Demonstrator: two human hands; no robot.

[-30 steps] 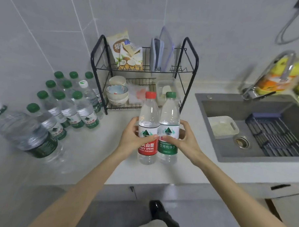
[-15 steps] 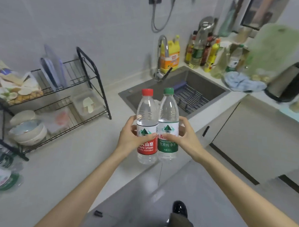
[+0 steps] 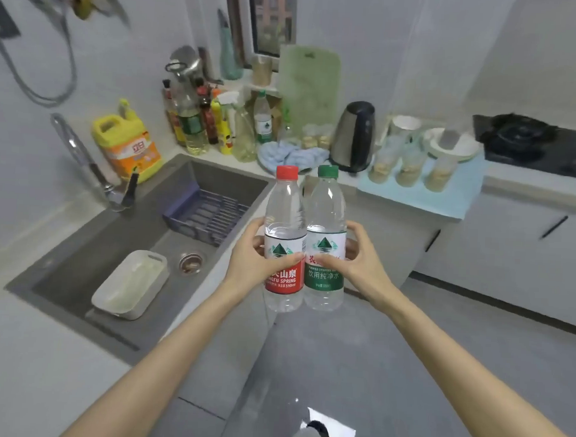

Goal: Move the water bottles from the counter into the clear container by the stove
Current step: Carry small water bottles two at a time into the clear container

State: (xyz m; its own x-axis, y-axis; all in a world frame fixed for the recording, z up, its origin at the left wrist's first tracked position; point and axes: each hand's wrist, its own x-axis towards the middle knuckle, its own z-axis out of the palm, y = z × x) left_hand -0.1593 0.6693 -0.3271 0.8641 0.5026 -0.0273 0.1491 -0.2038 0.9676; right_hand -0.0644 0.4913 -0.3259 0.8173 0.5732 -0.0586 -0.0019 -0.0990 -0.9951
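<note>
While left grip (image 3: 248, 268) curls round red-capped bottle (image 3: 285, 211), right grip (image 3: 363, 271) curls round green-capped bottle (image 3: 326, 206); bottles upright, touching.

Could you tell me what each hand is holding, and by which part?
The left hand grips the red-capped water bottle around its labelled middle; the right hand grips the green-capped water bottle the same way.

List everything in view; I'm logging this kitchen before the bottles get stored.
red-capped bottle: 1, clear, held, centre
green-capped bottle: 1, clear, held, pressed beside it
sink: 1, grey, left
tub: 1, white, in sink
rack: 1, blue, in sink
detergent jug: 1, yellow, behind sink
kettle: 1, steel and black, beyond bottles
cutting board: 1, green, standing at back
stove: 1, black, far right
left hand: 1, grips red-capped bottle
right hand: 1, grips green-capped bottle
</note>
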